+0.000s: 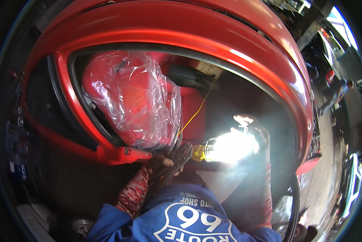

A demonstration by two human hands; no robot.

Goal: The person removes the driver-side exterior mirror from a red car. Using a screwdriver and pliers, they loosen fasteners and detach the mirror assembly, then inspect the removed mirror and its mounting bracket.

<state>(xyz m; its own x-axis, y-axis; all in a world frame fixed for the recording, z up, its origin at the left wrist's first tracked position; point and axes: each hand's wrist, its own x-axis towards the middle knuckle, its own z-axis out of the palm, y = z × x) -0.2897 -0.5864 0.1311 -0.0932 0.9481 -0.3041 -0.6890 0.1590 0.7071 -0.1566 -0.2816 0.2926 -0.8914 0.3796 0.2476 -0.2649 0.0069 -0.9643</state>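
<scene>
A lit work lamp (231, 148) with a wire cage and yellow handle (198, 153) glows across the open doorway of a red car. My right hand (259, 135) grips the lamp at its cage end, its fingers partly washed out by glare. My left hand (160, 164) is closed round a dark elongated piece with small light spots (175, 159); its exact kind is unclear. That piece lies close beside the lamp's handle. From there a yellow cord (199, 109) runs up into the cabin.
Clear plastic covers the red seat (132, 101) inside the car. The red door frame (78, 107) curves round the opening at left, the roof (181, 20) above. A cardboard piece (208, 68) lies deeper in the cabin. Another person (338, 97) is far off at right.
</scene>
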